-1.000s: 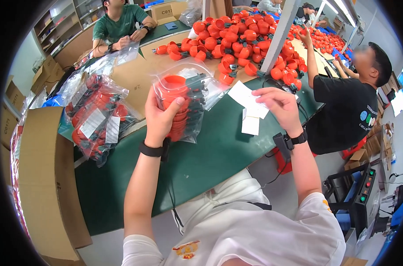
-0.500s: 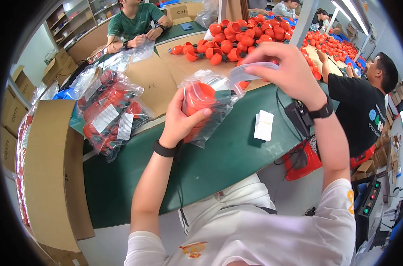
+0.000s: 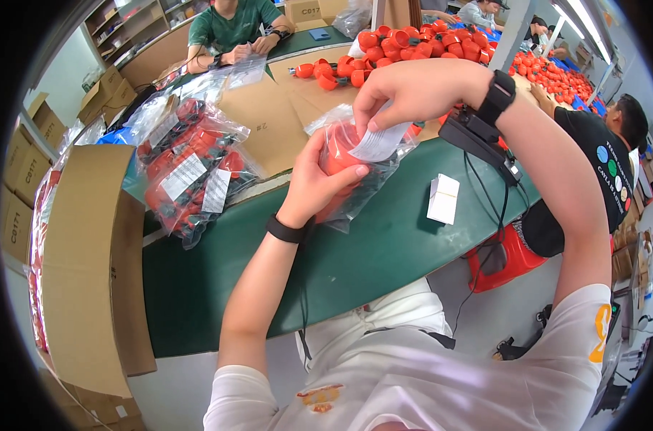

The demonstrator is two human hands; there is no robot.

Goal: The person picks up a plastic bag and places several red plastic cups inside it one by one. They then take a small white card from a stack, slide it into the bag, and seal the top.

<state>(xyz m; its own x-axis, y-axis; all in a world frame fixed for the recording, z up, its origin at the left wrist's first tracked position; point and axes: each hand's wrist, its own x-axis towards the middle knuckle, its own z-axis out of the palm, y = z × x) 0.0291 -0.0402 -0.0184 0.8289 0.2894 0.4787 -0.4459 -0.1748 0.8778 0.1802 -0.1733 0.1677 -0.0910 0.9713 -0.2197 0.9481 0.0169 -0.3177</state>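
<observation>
My left hand [image 3: 318, 181] is closed around a clear plastic bag [image 3: 349, 208] with red cup-shaped parts inside, held above the green table [image 3: 269, 287]. Between the fingers of my right hand [image 3: 398, 100] is a white printed paper slip [image 3: 379, 142]. The slip lies against the upper part of the bag, at its mouth; whether its lower edge is inside, I cannot tell. A small stack of white slips [image 3: 443, 199] with a band around it rests on the table to the right.
Filled bags of red parts [image 3: 197, 176] lie at the left, beside an open cardboard box [image 3: 85, 266]. Loose red parts [image 3: 412, 44] are heaped at the back. Across the table sits a person in green [image 3: 233, 29]; another in black [image 3: 592, 165] is at the right. A cable [image 3: 500, 215] hangs from my right wrist.
My right hand has moved left and down, bringing the paper slip from beside the bag to its mouth. My left hand still holds the bag. The view has shifted slightly.
</observation>
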